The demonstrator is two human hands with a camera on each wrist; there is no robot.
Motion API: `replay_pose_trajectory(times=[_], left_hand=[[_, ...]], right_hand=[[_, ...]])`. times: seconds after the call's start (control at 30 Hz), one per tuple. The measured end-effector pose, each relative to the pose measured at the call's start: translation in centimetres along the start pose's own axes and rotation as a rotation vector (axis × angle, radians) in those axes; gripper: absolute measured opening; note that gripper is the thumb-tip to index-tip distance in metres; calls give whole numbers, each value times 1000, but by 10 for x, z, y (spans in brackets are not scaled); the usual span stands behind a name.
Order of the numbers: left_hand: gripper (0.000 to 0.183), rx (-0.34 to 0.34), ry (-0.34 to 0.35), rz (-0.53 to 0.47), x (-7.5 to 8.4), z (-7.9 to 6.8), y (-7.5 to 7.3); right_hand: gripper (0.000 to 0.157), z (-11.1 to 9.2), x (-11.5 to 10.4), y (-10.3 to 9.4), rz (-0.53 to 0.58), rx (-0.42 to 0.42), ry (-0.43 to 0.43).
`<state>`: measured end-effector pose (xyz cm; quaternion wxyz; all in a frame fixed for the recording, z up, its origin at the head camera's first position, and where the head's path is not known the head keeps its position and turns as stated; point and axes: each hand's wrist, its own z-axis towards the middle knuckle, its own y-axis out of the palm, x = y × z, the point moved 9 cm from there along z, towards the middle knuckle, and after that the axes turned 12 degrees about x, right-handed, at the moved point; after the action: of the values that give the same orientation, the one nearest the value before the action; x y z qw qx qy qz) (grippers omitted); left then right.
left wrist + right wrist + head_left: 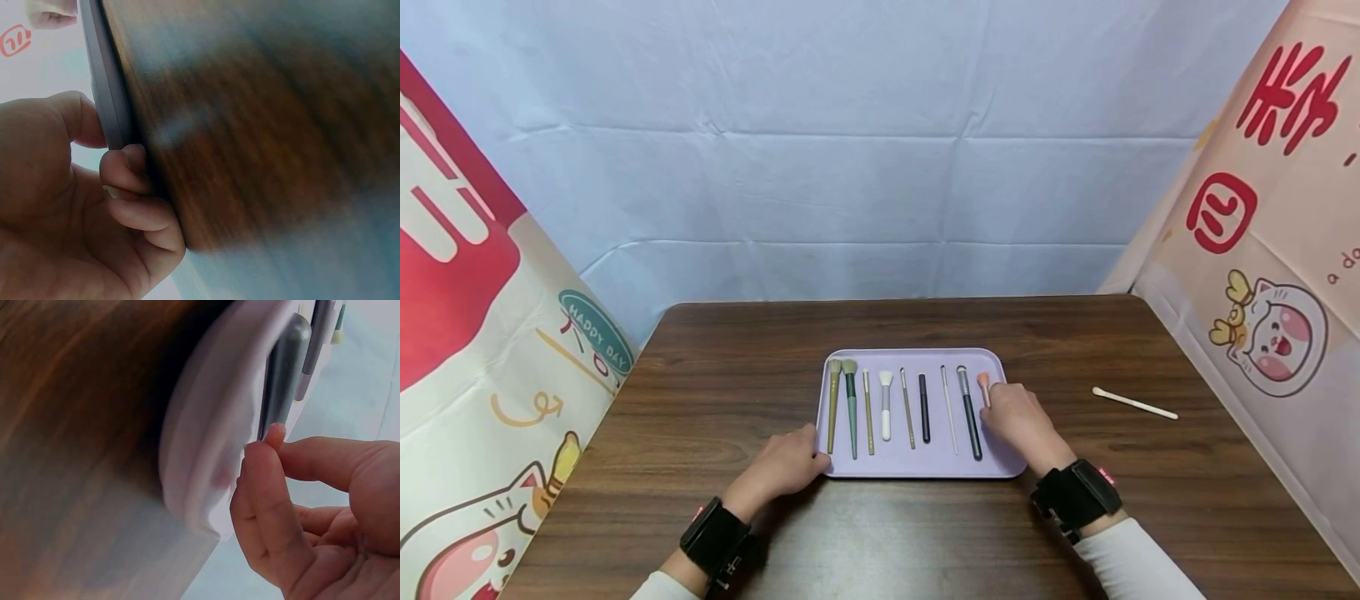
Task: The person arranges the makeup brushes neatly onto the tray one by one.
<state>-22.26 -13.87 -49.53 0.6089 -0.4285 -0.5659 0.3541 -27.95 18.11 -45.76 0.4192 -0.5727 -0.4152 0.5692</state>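
My left hand (pixel 786 461) grips the front left corner of a lilac tray (pixel 925 469), its thumb over the rim and its fingers curled under the edge in the left wrist view. At the tray's right end, my right hand (pixel 1018 421) pinches a short makeup brush with a pink-orange head (pixel 983 380); a rounded orange handle end (pixel 275 432) pokes out between thumb and fingertip. Most of that handle is hidden by the fingers. Beside it lies a dark-handled makeup brush (pixel 970 417).
More makeup brushes stand in a row across the tray, among them a green one (pixel 852 408), a white one (pixel 886 408) and a black one (pixel 924 408). A slim white stick with a rounded end (pixel 1135 403) lies on the brown wooden table (pixel 737 350), right of the tray.
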Motion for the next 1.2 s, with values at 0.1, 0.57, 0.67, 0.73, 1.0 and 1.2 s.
replay_pose_trajectory(times=[0.1,0.57,0.67,0.73,1.0,1.2], left_hand=[[21,2,3,-1,0,0,0],[21,2,4,0,1,1,-1],[21,3,3,0,1,1,-1],[21,1,2,-2,2,1,0],[22,2,0,-10,1,0,0],[21,-2,-12,-8,-1,0,0]], right_hand=[[19,0,0,2,-1,-15,10],[24,1,-1,9,0,-35,18],[26,1,-1,9,4,-40,21],[28,1,-1,9,-7,-37,15],[32,1,-2,10,-55,-39,5],[36,1,-2,8,-57,-48,21]])
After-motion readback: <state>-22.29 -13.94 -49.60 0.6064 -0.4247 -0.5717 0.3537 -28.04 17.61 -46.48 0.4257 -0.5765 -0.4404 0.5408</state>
